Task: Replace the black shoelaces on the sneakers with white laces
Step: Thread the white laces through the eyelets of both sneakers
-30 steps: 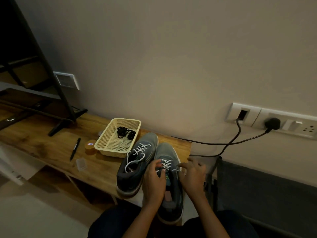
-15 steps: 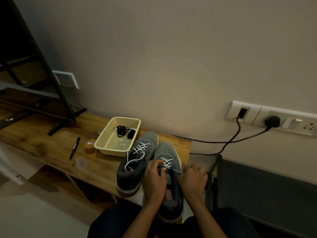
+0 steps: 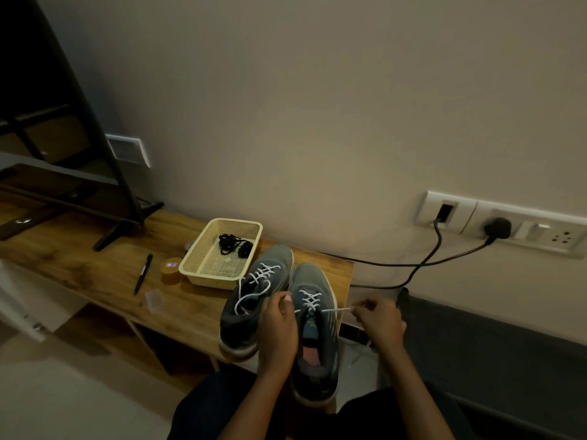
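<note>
Bench, left end: a pen [image 3: 143,274], an orange tub [image 3: 170,270] and a small clear box [image 3: 154,300] lie on the wooden bench [image 3: 79,265], well apart from the work.
Basket: the cream basket [image 3: 203,276] stands just behind the sneakers. The black laces [image 3: 233,244] lie bundled inside it, so from my remote seat I count the removal as done.
Left sneaker: the left sneaker [image 3: 276,255] sits on the bench with a loose white lace [image 3: 263,274] crossed through its eyelets. The ends curl over the opening, and I see no knot.
Left hand: the left hand [image 3: 279,325] is between the two shoes with its fingers curled. Thumb and forefinger are pinched together at the top, on one end of the other shoe's lace as far as I can make out in this dim light.
Right sneaker: the right sneaker [image 3: 313,274] has its heel hanging off the bench edge towards the lap. A white lace [image 3: 311,300] criss-crosses the lower rows. I judge the top rows and the tying are still to come.
Right hand: the right hand [image 3: 379,319] is held out past the bench's right edge. Its fingertips are clamped on the lace's other end, which is drawn taut and nearly level from the eyelets.
</note>
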`<state>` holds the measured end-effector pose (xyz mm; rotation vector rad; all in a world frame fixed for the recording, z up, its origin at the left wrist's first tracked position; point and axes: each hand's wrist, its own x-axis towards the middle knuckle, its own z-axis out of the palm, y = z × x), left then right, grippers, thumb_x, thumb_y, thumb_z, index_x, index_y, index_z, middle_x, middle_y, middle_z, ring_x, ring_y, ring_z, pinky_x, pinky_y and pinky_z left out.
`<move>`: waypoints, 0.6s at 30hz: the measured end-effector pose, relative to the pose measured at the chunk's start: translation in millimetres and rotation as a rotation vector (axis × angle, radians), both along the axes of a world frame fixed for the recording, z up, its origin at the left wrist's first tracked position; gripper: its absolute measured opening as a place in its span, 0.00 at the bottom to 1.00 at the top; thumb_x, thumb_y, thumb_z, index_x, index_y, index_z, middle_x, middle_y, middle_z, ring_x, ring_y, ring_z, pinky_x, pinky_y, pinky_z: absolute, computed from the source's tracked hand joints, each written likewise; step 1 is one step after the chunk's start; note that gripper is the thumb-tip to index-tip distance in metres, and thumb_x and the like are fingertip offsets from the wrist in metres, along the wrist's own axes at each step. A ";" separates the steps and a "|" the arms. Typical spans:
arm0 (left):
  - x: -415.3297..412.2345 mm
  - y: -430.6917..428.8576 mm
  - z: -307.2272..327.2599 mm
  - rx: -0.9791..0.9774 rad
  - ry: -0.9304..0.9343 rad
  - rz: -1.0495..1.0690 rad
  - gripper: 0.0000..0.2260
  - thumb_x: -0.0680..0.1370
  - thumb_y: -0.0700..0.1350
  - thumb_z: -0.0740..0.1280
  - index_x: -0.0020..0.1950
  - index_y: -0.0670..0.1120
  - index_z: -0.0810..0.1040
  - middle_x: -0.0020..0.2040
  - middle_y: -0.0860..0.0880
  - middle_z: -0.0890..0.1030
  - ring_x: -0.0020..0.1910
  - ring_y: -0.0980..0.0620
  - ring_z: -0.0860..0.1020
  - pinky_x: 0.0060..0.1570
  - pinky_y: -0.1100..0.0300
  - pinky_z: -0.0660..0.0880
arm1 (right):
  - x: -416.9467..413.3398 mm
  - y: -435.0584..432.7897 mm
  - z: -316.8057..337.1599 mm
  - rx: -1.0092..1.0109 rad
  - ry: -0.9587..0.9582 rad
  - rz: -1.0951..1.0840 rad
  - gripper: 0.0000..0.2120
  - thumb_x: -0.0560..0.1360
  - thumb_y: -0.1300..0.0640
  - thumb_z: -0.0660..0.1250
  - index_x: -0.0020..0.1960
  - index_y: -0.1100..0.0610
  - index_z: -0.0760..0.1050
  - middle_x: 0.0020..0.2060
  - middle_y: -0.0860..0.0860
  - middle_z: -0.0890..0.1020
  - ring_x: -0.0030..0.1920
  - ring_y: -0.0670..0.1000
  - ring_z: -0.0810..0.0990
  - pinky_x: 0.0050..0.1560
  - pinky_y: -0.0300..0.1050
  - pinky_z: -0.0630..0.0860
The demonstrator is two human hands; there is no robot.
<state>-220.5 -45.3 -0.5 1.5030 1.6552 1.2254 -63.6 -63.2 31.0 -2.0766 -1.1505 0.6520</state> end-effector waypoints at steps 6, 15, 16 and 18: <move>-15.9 -2.6 12.1 -0.003 -0.197 0.046 0.07 0.80 0.39 0.60 0.47 0.47 0.77 0.42 0.52 0.79 0.40 0.60 0.75 0.36 0.74 0.69 | 14.3 -38.2 49.6 0.141 0.385 0.068 0.04 0.72 0.65 0.68 0.41 0.59 0.80 0.39 0.55 0.82 0.42 0.51 0.79 0.43 0.44 0.76; -32.1 -0.7 8.8 -0.127 -0.133 -0.139 0.05 0.78 0.40 0.65 0.46 0.50 0.77 0.42 0.54 0.79 0.43 0.58 0.77 0.39 0.69 0.70 | 2.9 -55.5 100.7 0.263 0.746 0.148 0.11 0.62 0.66 0.70 0.44 0.61 0.80 0.36 0.51 0.84 0.43 0.51 0.80 0.50 0.43 0.72; -32.4 -0.5 6.4 -0.136 -0.104 -0.169 0.04 0.77 0.40 0.66 0.46 0.50 0.77 0.42 0.53 0.79 0.44 0.56 0.77 0.40 0.69 0.70 | -0.9 -52.9 101.5 0.277 0.809 0.163 0.15 0.60 0.66 0.70 0.47 0.60 0.80 0.38 0.52 0.85 0.44 0.50 0.81 0.52 0.42 0.73; -31.1 -1.4 3.2 -0.143 -0.054 -0.219 0.03 0.76 0.43 0.68 0.45 0.51 0.78 0.43 0.53 0.80 0.47 0.54 0.78 0.42 0.67 0.71 | -7.4 -44.8 99.2 0.314 0.927 0.194 0.20 0.60 0.70 0.67 0.52 0.61 0.78 0.42 0.54 0.85 0.45 0.49 0.83 0.49 0.40 0.77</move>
